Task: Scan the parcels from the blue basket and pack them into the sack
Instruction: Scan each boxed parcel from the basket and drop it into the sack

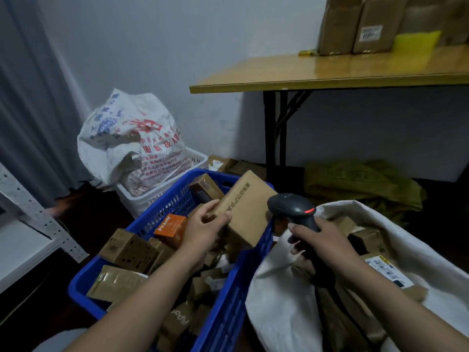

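Note:
A blue basket (162,209) in the centre is piled with several cardboard parcels and an orange box (170,228). My left hand (206,227) grips a brown cardboard parcel (247,212) by its left edge, lifted over the basket's right rim. My right hand (321,241) grips a dark handheld scanner (291,207) with a red light, its head close to the parcel's right side. An open white sack (284,301) at the lower right holds several parcels, one with a shipping label (388,271).
A printed white sack (132,146) sits in a white basket (157,194) behind the blue one. A wooden folding table (330,69) at the upper right carries cardboard boxes (365,24). Olive cloth (360,181) lies under it. A grey metal shelf (33,212) stands at the left.

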